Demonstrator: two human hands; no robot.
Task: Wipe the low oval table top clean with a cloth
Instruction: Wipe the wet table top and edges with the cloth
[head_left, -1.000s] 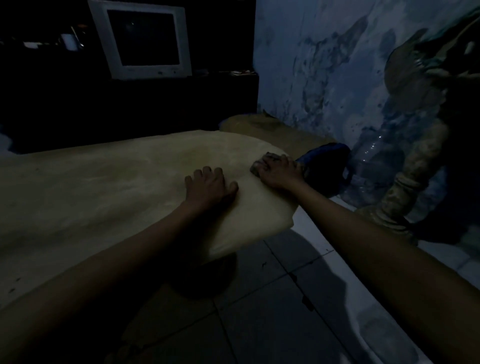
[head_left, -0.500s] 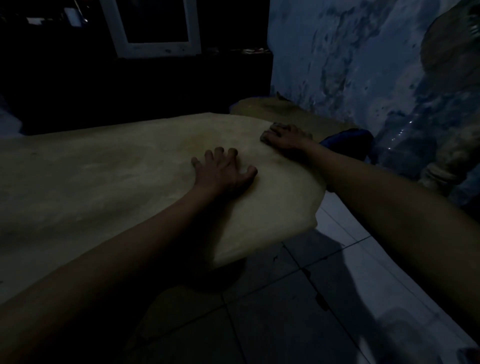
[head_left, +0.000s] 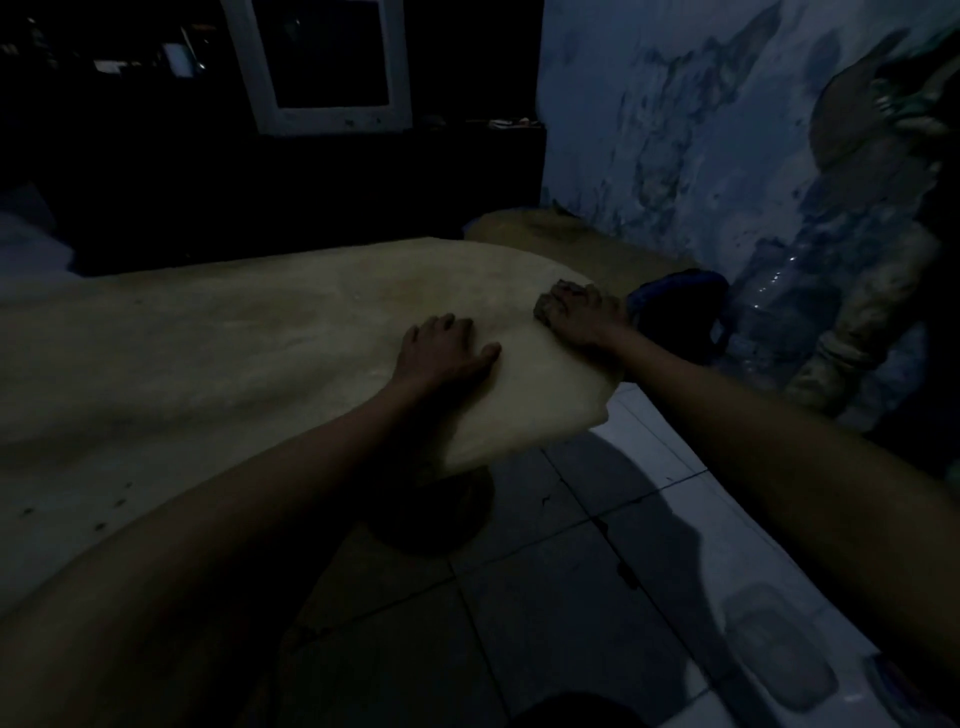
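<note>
Two hands: left hand (head_left: 441, 353) lies flat, fingers spread, bracing the pale oval wooden tabletop (head_left: 208, 353).
Right hand (head_left: 579, 317): fingers curled over the small dark cloth (head_left: 545, 310) at the far-right edge.
Technique: press evenly, overlap strokes leftward.

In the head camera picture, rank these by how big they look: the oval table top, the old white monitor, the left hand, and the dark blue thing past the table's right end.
1. oval table top, by far.
2. white monitor, though partly cut off.
3. dark blue object and left hand look alike; unranked, the hand being nearer.
</note>
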